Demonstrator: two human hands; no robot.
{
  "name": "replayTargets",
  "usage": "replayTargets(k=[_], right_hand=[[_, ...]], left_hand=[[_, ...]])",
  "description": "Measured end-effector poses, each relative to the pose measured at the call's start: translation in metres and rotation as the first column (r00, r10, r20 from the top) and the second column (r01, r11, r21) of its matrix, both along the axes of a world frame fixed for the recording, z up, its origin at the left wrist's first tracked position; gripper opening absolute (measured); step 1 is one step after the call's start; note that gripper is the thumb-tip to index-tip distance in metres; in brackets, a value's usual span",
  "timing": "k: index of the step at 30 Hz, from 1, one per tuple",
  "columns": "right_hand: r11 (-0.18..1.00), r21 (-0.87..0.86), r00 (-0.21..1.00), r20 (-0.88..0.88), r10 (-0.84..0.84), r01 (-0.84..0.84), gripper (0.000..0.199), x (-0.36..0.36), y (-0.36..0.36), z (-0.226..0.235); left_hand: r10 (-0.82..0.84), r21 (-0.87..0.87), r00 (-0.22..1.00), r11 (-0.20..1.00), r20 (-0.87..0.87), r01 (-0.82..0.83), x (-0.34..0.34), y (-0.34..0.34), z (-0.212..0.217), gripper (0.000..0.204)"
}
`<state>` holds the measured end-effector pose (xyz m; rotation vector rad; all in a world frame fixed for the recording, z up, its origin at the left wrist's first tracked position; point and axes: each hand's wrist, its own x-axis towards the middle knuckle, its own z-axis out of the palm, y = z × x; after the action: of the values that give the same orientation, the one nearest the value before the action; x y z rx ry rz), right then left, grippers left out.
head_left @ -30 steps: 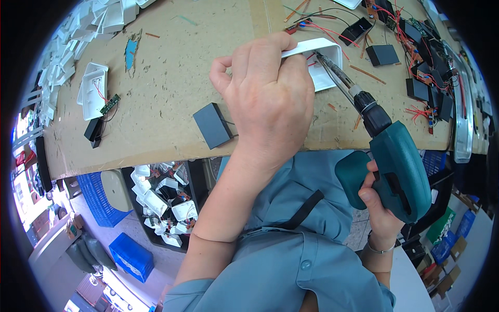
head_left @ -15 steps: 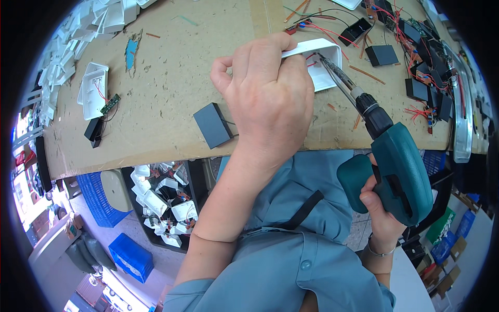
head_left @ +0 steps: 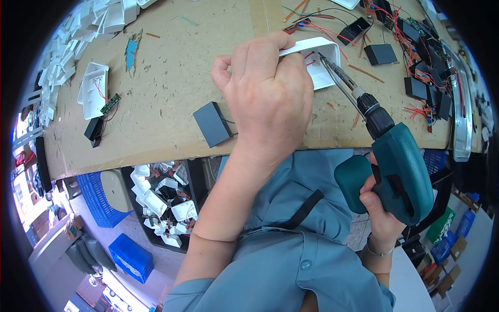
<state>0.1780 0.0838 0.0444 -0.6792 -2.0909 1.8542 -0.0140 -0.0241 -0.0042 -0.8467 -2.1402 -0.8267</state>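
My left hand [head_left: 270, 93] is closed around the side of a white plastic housing [head_left: 326, 79], its fingers hooked over the upper edge. Inside the housing, short red wires stand up from the bottom. A green pistol-shaped soldering gun [head_left: 403, 174] is in the grip of my right hand [head_left: 382, 213], and its metal tip reaches into the housing close to those wires. Whether the tip touches a wire, I cannot tell. Beside my left wrist lies a dark grey box [head_left: 212, 125], its lead partly hidden behind the hand.
Another white housing [head_left: 95, 93] with a green circuit board [head_left: 110, 105] lies at left. White housings [head_left: 109, 18] are heaped far left; black boxes with red wires [head_left: 426, 57] crowd the right. Below the table's edge stands a black crate [head_left: 195, 177] of white parts.
My left hand and the housing have shifted very slightly to the left, and the soldering gun has moved a touch with them. Both grips stay the same.
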Motion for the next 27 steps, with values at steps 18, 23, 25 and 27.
replayTargets(k=[18, 23, 25, 27], right_hand=[[0.994, 0.110, 0.996, 0.086, -0.030, 0.020, 0.059, 0.003, 0.003, 0.003], [0.994, 0.110, 0.994, 0.099, -0.038, 0.027, 0.059, 0.003, 0.003, 0.008], [0.993, 0.110, 0.991, 0.118, -0.056, 0.043, 0.060, 0.001, 0.002, 0.011], [0.993, 0.106, 0.993, 0.100, -0.056, 0.045, 0.060, 0.003, 0.002, 0.010]], left_hand=[[-0.014, -0.015, 0.999, 1.000, 0.044, 0.014, 0.003, 0.000, 0.003, 0.007], [-0.026, -0.003, 0.999, 1.000, 0.044, 0.026, 0.004, 0.000, 0.003, 0.008], [-0.048, 0.021, 0.998, 0.999, 0.038, 0.047, 0.002, 0.001, 0.001, 0.009], [-0.076, 0.054, 0.996, 0.996, 0.049, 0.073, 0.001, 0.003, -0.004, 0.007]])
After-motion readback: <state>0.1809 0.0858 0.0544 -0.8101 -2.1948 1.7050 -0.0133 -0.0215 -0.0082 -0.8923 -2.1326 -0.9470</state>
